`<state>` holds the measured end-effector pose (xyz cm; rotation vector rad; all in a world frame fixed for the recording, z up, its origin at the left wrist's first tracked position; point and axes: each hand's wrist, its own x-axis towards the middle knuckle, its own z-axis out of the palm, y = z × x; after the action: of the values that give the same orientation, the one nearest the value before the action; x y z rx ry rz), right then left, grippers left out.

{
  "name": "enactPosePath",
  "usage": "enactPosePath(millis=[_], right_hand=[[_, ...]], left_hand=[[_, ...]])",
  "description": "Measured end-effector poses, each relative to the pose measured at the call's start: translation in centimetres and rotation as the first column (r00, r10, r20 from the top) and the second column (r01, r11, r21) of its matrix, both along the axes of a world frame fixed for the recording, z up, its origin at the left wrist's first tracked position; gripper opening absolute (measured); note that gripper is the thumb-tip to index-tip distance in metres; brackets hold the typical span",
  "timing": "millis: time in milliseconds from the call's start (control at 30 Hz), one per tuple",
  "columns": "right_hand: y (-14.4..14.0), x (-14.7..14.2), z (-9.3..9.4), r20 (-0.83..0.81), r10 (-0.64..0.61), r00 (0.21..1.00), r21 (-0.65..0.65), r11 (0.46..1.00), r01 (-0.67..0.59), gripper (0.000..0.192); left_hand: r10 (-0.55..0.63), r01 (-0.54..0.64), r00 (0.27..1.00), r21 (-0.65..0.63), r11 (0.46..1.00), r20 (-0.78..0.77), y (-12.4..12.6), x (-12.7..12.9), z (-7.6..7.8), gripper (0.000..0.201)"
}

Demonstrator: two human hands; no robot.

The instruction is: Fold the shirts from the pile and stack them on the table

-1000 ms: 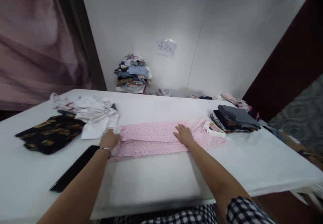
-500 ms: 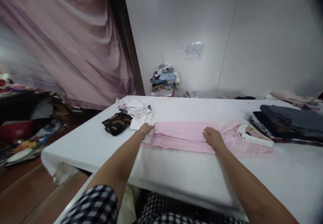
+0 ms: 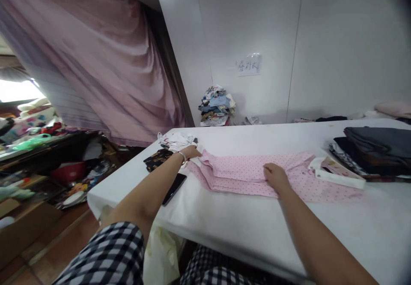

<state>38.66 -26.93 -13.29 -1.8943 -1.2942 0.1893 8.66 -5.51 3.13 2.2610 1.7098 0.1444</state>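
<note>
A pink dotted shirt lies lengthwise across the white table, folded into a long strip. Its white collar band is at the right end. My left hand is closed on the left end of the shirt, where the cloth is rumpled and slightly raised; its fingertips are partly hidden. Near the middle, my right hand rests on the shirt with fingers curled in at the fold line. A black phone lies beside my left forearm.
White garments and a black patterned cloth lie beyond my left hand. Dark folded clothes are stacked at the right. A heap of clothes stands by the wall. A pink curtain hangs at the left.
The shirt's left end has been bunched and raised by my left hand. My right hand's fingers have curled in. The view has shifted left, and the phone now shows.
</note>
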Motion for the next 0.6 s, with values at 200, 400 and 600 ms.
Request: enactPosePath(millis=[200, 400, 600], right_hand=[[0.6, 0.6, -0.8, -0.042, -0.005, 0.999, 0.018, 1.000, 0.006, 0.035], [0.4, 0.6, -0.5, -0.145, -0.045, 0.988, 0.020, 0.999, 0.049, 0.037], [0.7, 0.6, -0.3, -0.086, -0.023, 0.996, 0.003, 1.000, 0.023, 0.036]], left_hand=[[-0.238, 0.252, 0.965, -0.135, 0.958, 0.114, -4.0, 10.8, -2.2, 0.054], [-0.385, 0.383, 0.892, 0.054, 0.922, 0.236, -9.9, 14.5, -8.7, 0.046], [-0.304, 0.295, 0.952, 0.182, 0.938, 0.028, -9.4, 9.9, -12.5, 0.056]])
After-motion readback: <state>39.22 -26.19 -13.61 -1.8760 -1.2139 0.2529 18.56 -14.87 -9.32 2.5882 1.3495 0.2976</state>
